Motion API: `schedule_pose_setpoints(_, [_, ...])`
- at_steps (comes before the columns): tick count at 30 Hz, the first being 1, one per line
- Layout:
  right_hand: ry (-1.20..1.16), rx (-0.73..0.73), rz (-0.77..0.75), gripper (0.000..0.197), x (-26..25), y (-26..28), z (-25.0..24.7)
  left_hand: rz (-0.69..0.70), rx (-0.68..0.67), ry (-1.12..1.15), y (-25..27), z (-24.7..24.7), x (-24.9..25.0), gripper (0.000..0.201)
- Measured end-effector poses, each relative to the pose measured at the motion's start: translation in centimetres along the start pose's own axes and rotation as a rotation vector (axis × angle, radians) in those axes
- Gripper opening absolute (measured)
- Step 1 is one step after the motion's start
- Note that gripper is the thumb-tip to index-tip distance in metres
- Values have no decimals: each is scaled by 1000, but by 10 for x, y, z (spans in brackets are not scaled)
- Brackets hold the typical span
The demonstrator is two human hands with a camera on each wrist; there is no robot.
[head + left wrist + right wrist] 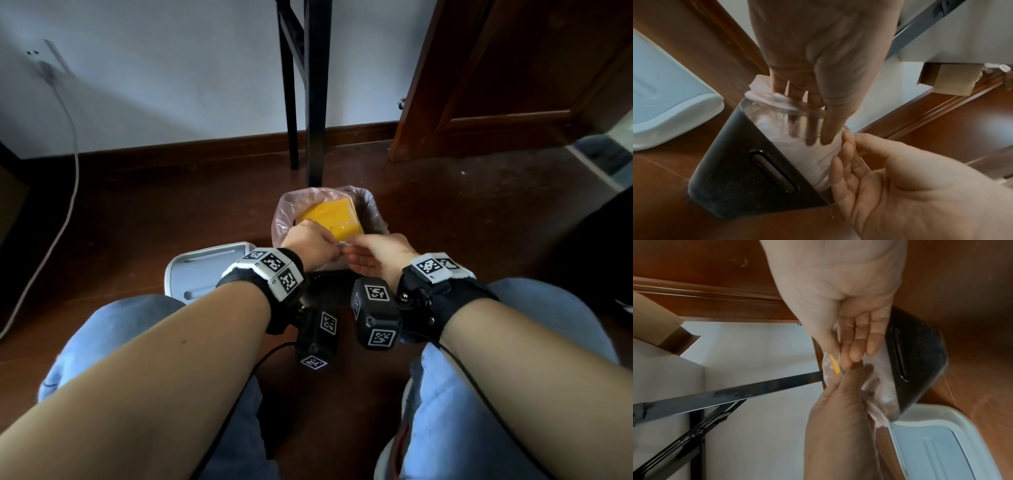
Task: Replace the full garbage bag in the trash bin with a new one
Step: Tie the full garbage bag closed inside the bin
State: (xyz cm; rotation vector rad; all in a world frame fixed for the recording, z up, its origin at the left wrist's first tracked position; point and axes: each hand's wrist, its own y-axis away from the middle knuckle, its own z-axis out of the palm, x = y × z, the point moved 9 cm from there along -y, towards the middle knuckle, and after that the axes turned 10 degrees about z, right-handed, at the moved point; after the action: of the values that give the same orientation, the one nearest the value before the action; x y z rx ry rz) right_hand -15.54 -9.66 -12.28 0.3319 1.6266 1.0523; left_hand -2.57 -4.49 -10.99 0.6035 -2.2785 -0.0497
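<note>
White cable [70,192] along the wall, black table legs [314,102], wooden door [534,68], cardboard box [947,79]

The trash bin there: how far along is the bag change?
Early. Done: the white lid lies on the floor beside the black trash bin. In hand: the left hand and the right hand are at the near rim of the pink bag, which sits in the bin with a yellow box inside. Left: lifting it out and fitting a new bag; none is visible.

Both hands [342,251] meet fingertip to fingertip, apparently pinching, forearms extended.
</note>
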Motion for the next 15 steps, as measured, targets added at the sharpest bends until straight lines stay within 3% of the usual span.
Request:
schedule_pose_setpoints(6, [47, 288, -50, 25, -50, -17, -59, -164, -199, 171, -4, 3, 0, 38])
schedule_pose_setpoints(9, [192, 284, 9, 38, -57, -26, -72, -233, -288, 66, -4, -8, 2, 45])
schedule_pose_setpoints(11, [300, 178, 58, 45, -50, -32, -62, -242, -392, 102, -3, -8, 10, 36])
schedule_pose_setpoints(13, [365, 61, 83, 36, -41, -49, -52, -276, -524, 169, 0, -5, 16, 30])
schedule_pose_setpoints(15, [517, 109, 124, 14, -36, -66, -58, -269, -560, 201, -1, -7, 17, 32])
